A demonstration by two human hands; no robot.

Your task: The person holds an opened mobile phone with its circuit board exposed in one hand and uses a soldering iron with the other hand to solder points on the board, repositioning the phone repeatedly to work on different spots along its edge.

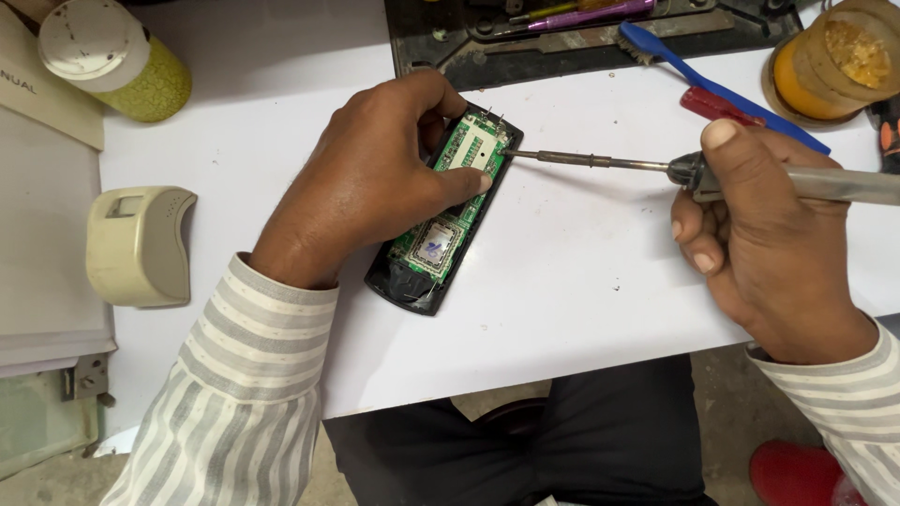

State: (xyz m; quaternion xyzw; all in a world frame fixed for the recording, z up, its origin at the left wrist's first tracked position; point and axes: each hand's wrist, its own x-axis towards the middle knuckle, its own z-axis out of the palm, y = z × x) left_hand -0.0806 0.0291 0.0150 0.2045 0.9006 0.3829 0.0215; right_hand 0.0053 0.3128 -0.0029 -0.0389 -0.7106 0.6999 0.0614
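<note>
- The left hand (375,178) presses down on a black case (412,281) with a green board (459,192) inside. Its grip is shut on the case, thumb on the board.
- The case lies in the middle of the white surface (581,281).
- The right hand (759,234) has its grip closed around a metal tool (656,167). The thin tip touches the top of the board.
- Far back lie a blue brush (712,86) and a yellow-green bottle (117,58).
- A cream box (139,245) sits at the left.
</note>
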